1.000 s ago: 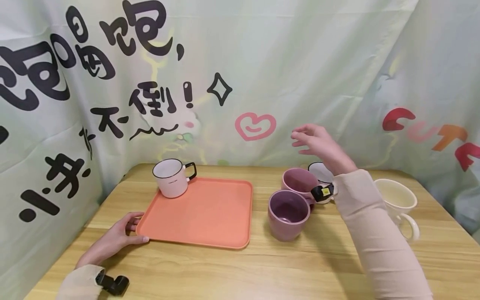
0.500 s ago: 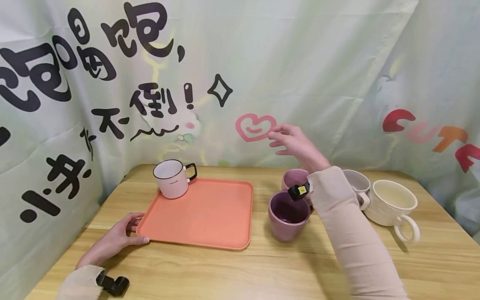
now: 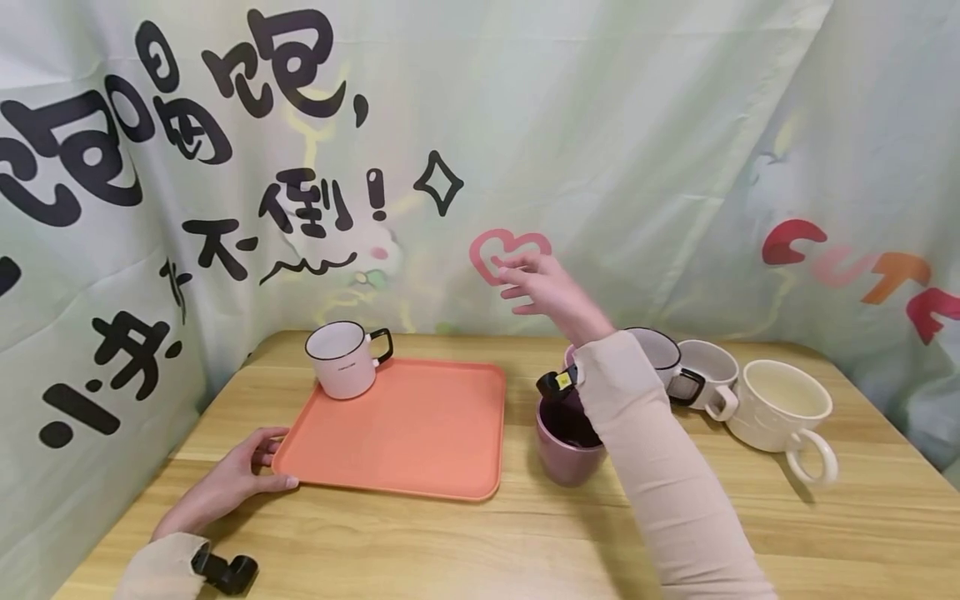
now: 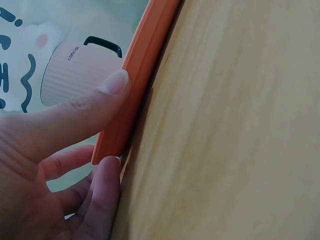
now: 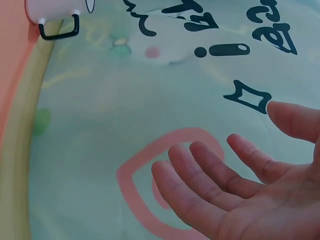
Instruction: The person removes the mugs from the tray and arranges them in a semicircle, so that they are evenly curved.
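Observation:
My left hand holds the near left corner of the orange tray. In the left wrist view its thumb lies against the tray's rim, with the other fingers round the corner. A pale pink mug with black rim and handle stands on the tray's far left corner. My right hand is raised above the table's back, relaxed, fingers apart, holding nothing. Beneath that wrist stands a purple mug, partly covered by the sleeve. Another purple mug behind it is almost wholly hidden.
Right of the sleeve stand a black-rimmed mug, a greyish white mug and a cream mug with its handle toward the front. A printed cloth hangs behind the wooden table.
My right hand has moved left over the mugs, its fingers still loose. The mugs on the right have come out from behind the sleeve. My left hand and the tray have stayed put.

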`<state>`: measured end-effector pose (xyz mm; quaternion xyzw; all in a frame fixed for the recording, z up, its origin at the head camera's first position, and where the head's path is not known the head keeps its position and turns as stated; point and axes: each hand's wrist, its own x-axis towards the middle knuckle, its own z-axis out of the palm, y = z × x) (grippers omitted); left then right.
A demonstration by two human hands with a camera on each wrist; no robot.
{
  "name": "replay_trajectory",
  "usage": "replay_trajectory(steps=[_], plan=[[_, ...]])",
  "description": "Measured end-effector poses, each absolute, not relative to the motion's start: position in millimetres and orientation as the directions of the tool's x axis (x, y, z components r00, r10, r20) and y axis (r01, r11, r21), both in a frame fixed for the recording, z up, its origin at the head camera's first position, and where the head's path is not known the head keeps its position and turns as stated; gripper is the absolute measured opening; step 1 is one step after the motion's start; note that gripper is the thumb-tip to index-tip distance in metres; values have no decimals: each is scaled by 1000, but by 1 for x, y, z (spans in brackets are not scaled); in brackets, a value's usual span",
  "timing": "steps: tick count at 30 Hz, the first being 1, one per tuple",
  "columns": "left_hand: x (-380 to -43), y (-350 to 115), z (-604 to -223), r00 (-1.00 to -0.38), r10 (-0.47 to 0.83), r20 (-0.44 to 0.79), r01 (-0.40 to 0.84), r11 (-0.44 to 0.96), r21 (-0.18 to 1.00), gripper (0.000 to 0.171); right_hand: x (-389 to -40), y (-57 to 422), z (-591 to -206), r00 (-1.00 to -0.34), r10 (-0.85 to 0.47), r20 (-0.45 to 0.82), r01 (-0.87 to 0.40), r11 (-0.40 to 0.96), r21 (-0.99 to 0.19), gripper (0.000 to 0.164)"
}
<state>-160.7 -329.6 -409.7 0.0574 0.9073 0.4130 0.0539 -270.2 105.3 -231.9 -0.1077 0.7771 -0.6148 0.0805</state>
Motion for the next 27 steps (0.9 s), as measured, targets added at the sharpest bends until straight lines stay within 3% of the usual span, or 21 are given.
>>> replay_trajectory(steps=[27], plan=[[-160, -331, -410, -985, 155, -75, 40, 629, 776, 79, -281, 42, -260, -954, -296, -50, 4, 153, -988, 37]])
